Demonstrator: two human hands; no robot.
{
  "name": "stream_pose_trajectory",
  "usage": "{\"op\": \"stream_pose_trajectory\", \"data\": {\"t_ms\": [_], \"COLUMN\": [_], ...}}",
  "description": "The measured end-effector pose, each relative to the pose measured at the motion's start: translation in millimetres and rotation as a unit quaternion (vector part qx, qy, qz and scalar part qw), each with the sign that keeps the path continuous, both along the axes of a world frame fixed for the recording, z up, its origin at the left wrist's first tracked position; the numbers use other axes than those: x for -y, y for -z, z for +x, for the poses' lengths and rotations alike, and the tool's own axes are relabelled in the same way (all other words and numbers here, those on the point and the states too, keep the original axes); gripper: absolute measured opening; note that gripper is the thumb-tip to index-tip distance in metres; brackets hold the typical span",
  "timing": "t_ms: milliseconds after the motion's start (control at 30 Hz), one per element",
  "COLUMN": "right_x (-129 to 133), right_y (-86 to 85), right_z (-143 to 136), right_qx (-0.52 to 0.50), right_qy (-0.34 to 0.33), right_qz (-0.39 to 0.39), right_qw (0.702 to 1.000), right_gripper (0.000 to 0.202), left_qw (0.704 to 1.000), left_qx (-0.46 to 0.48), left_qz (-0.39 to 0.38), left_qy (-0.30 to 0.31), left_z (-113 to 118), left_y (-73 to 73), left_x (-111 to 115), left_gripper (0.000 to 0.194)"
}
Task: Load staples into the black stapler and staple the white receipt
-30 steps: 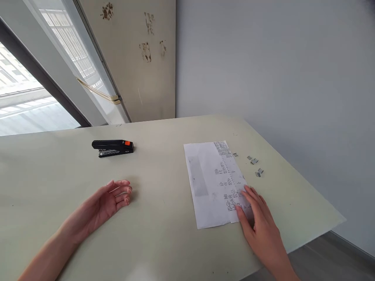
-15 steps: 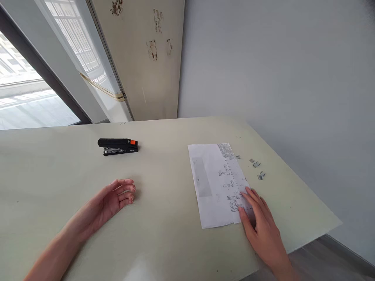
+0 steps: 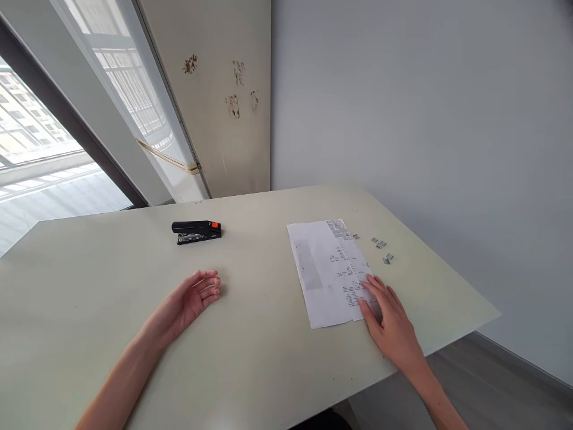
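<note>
- While paper lies flat on worktop, R hand rests at its near-R corner, grip part-open, nothing pinched
- Staple bits R of paper
- L hand L of paper, grip loosely open, empty
- Blk stapler beyond L hand

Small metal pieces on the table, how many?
6 visible: one piece by the far right edge of the paper, three pieces grouped to its right, two pieces nearer the right hand. Others could be hidden under the paper.
</note>
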State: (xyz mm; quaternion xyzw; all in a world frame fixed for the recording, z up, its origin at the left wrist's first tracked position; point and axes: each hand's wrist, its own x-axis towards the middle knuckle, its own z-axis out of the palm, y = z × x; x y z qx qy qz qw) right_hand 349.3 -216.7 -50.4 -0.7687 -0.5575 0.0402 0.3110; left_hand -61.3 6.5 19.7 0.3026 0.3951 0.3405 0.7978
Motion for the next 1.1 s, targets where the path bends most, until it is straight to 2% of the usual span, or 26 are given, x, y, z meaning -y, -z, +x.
{"op": "stream_pose_trajectory", "data": {"t_ms": [333, 600, 667, 733, 800, 833, 900, 967, 1033, 1100], "right_x": [1, 7, 6, 3, -1, -1, -1, 1, 2, 1], "right_y": [2.6, 11.9, 13.3, 12.7, 9.9, 7.7, 2.1, -4.9, -12.2, -17.7], "right_z": [-1, 4, -1, -15, -42, -59, -95, -123, -135, -125], "right_qx": [0.013, 0.058, 0.089, 0.115, 0.123, 0.115, 0.079, 0.002, -0.068, -0.099], "right_qy": [0.001, -0.017, -0.041, -0.078, -0.122, -0.142, -0.178, -0.199, -0.188, -0.147], "right_qz": [-0.005, -0.028, -0.030, -0.029, -0.024, -0.021, -0.006, -0.016, -0.028, -0.030], "right_qw": [1.000, 0.998, 0.995, 0.990, 0.985, 0.983, 0.981, 0.980, 0.980, 0.984], "right_gripper": [0.050, 0.056, 0.057, 0.060, 0.064, 0.066, 0.068, 0.064, 0.060, 0.057], "left_qw": [1.000, 1.000, 0.999, 0.991, 0.958, 0.924, 0.836, 0.764, 0.726, 0.706], "left_qx": [0.008, -0.003, -0.010, -0.055, -0.169, -0.240, -0.361, -0.421, -0.442, -0.459], "left_qz": [0.011, 0.016, 0.045, 0.118, 0.233, 0.297, 0.413, 0.488, 0.525, 0.536], "left_qy": [-0.006, 0.003, 0.009, 0.010, 0.002, -0.004, -0.005, 0.013, 0.038, 0.063], "left_z": [-3, -3, -2, 0, 1, 1, -1, -6, -13, -21], "left_y": [3.9, 1.9, 1.4, 1.4, 2.6, 3.8, 7.3, 11.2, 14.0, 14.8], "left_x": [0, 4, 6, 10, 15, 17, 19, 19, 16, 12], "left_gripper": [0.020, 0.023, 0.026, 0.033, 0.039, 0.040, 0.037, 0.037, 0.042, 0.051]}}
